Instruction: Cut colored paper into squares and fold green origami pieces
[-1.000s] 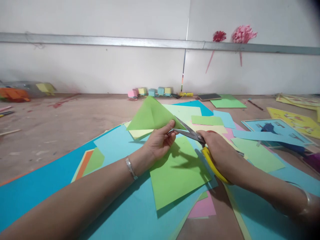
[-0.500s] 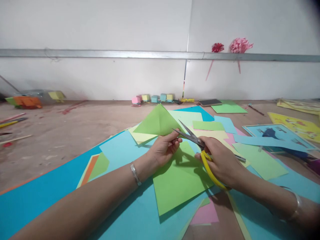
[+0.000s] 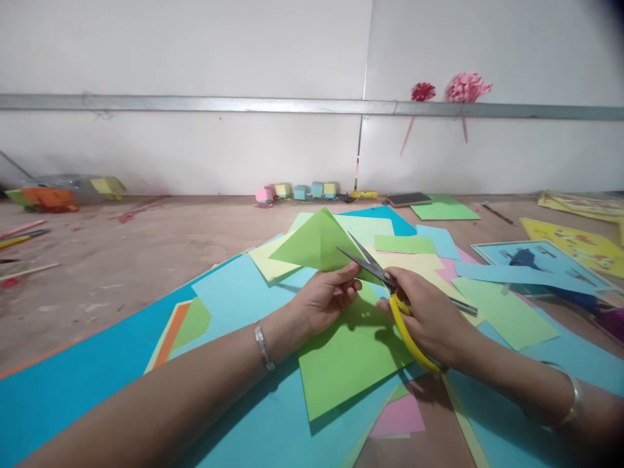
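Note:
Between the thumb and fingers of my left hand (image 3: pixel 331 296) is a folded green paper (image 3: pixel 314 244), its creased peak pointing away from me. My right hand (image 3: pixel 424 312) grips a pair of scissors (image 3: pixel 404 325) by the yellow handles. The dark blades are spread, and the paper's right edge lies at them, close to my left fingertips. Whether the blades are biting into the paper I cannot tell. Below both hands a larger green sheet (image 3: pixel 341 377) rests on light blue paper (image 3: pixel 234 409).
Coloured sheets overlap around my hands, among them a light green sheet (image 3: pixel 507 312) and a blue strip (image 3: pixel 526 276). Small paper cubes (image 3: pixel 299 192) and a dark phone-like slab (image 3: pixel 408 199) sit by the wall. Pencils (image 3: pixel 22 238) lie at the far left.
My left hand and the folded green paper have shifted slightly right and towards the scissors, and the paper has tilted. The scissors stay spread in nearly the same place.

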### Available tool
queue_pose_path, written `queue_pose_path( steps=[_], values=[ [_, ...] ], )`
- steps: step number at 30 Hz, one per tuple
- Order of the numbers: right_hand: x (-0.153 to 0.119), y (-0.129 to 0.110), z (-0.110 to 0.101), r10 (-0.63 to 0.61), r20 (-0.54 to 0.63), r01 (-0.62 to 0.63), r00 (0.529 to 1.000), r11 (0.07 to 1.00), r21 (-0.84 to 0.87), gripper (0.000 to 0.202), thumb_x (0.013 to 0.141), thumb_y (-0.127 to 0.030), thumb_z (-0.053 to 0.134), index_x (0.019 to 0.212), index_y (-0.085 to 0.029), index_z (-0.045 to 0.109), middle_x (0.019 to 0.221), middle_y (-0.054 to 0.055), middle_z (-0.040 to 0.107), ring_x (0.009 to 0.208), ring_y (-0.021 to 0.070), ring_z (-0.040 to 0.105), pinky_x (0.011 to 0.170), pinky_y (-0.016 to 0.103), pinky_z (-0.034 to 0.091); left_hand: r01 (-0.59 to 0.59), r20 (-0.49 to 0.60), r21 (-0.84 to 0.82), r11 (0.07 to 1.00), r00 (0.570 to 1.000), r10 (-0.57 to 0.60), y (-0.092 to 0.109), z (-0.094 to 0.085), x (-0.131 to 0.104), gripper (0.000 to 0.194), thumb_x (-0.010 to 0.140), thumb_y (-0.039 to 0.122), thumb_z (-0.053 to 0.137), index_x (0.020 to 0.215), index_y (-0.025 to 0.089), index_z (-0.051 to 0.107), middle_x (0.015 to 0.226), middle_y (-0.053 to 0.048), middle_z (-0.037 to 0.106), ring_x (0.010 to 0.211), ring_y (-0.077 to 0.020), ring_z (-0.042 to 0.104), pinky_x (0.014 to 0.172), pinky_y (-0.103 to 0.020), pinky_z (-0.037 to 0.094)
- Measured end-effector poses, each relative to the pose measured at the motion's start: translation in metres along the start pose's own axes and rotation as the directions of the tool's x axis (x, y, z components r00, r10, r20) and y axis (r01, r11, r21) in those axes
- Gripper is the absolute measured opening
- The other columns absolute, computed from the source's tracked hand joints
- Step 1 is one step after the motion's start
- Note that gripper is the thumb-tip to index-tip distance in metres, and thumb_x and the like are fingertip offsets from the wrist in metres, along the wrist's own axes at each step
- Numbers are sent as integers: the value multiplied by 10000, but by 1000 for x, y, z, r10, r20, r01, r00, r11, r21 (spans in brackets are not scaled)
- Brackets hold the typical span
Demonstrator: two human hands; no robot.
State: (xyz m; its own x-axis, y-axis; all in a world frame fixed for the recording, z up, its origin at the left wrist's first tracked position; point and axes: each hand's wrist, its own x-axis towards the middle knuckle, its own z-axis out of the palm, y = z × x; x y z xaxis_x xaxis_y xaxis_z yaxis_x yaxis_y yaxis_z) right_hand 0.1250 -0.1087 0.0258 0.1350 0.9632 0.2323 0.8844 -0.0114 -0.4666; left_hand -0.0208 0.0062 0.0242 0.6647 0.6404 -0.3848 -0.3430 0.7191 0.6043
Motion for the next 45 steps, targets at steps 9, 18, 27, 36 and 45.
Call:
queue_pose_path(
  steps=[9,18,27,36,45],
  values=[
    [-2,-3,0,31,43,-32,999,999,32,284,886,-380,561,1084,-178,539,987,103,631,833,226,569,688,312,420,52,-50,41,998,998,-49,-2,3,-2,212,855,31,644,648,71,641,545,-3,545,381,-23,471,349,-63,404],
    [-2,-2,0,7,34,-8,999,999,33,296,888,-413,579,1073,-185,544,848,53,630,710,192,553,615,278,385,74,-48,40,996,996,-72,-2,2,-2,205,860,34,640,660,77,648,575,-4,562,391,-19,484,367,-56,420],
    [-3,-1,-1,-10,36,10,999,1000,-3,293,921,-445,517,1039,-179,545,810,50,630,687,191,555,601,273,384,87,-55,44,995,995,-85,-3,1,-1,241,871,-48,551,690,80,646,589,-9,595,387,-23,513,383,-65,451],
    [-3,-2,0,-3,36,2,999,1000,11,321,937,-488,475,1007,-181,536,795,47,622,679,189,549,603,275,386,97,-57,44,994,994,-95,-2,-1,0,208,886,12,590,696,64,656,559,-13,589,400,-45,554,390,-81,479],
    [-4,1,2,-8,30,7,1000,999,37,334,940,-503,471,1004,-183,539,797,48,624,692,191,562,622,277,397,116,-67,47,992,991,-113,-2,3,-2,234,903,-10,542,713,64,657,556,-7,584,387,-40,538,392,-81,483]
  ],
)
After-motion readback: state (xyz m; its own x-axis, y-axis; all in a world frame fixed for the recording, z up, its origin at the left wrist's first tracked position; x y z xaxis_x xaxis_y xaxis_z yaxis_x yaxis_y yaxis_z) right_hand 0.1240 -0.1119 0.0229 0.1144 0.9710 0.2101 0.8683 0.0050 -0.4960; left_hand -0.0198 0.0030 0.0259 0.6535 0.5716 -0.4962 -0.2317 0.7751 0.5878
